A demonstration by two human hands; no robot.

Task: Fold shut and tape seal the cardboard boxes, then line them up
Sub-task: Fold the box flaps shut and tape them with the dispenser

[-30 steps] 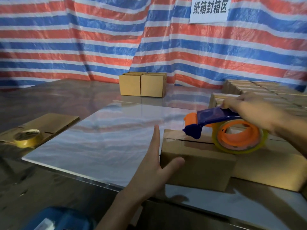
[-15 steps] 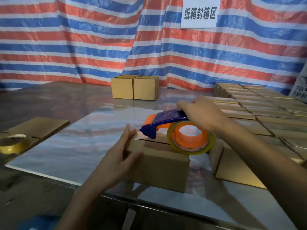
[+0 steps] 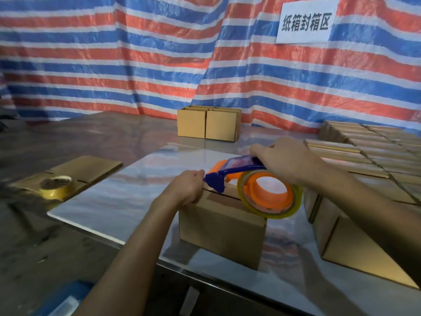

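A small cardboard box [image 3: 222,231] stands near the front edge of the shiny table [image 3: 127,197], its top flaps folded down with a seam showing. My left hand [image 3: 186,189] curls over the box's top left edge, by the dispenser's nose. My right hand [image 3: 287,160] grips the blue handle of an orange tape dispenser [image 3: 262,190], whose roll rests on the box top. The dispenser's blue nose sits at the left end of the seam. Two closed boxes [image 3: 208,125] stand side by side at the back of the table.
Several flat, unfolded boxes [image 3: 369,147] are stacked in rows on the right. Another flat box [image 3: 364,252] lies right beside the box I hold. A spare tape roll [image 3: 55,187] sits on flat cardboard [image 3: 91,167] at the left. A striped tarp hangs behind.
My left hand went from open beside the box to curled over its top left edge. The dispenser's nose has come to the left end of the seam. The view shifted right.
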